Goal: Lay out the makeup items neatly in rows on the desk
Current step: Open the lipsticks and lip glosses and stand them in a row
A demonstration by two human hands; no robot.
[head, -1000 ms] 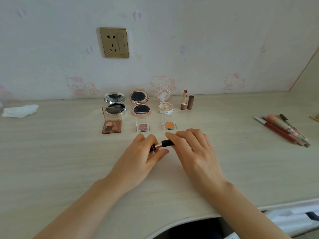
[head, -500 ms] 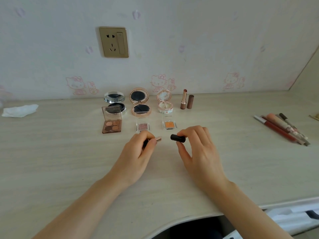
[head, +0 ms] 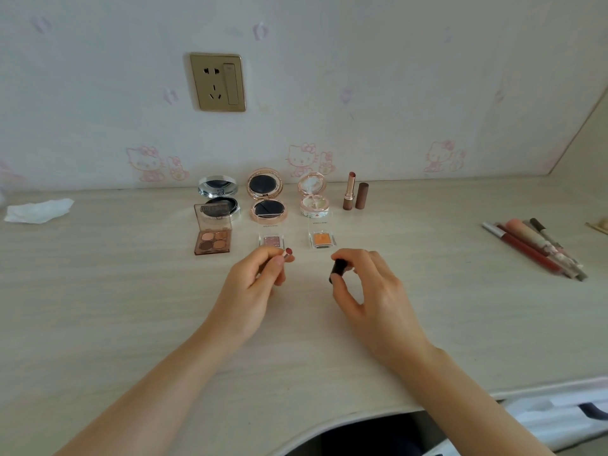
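Observation:
My left hand (head: 253,287) grips a lipstick (head: 288,253) whose red tip shows above my fingers. My right hand (head: 368,291) pinches its black cap (head: 337,270), a short way to the right of the lipstick. Behind my hands, along the wall, stand three open compacts: silver (head: 218,195), rose-gold (head: 266,200) and pale pink (head: 314,199). In front of them lie a four-pan eyeshadow palette (head: 212,240), a pink single eyeshadow (head: 271,241) and an orange single eyeshadow (head: 322,240). An uncapped brown lipstick (head: 349,192) stands beside its cap (head: 362,196).
Several pencils and lip liners (head: 536,248) lie in a bunch at the right. A crumpled white tissue (head: 39,210) rests at the far left. A gold wall socket (head: 217,82) is above the desk (head: 115,307). The desk's curved front edge runs below my forearms.
The lipstick was closed between both hands. My right hand pulled the black cap off and moved right, while my left hand turned the lipstick upright, showing its red tip.

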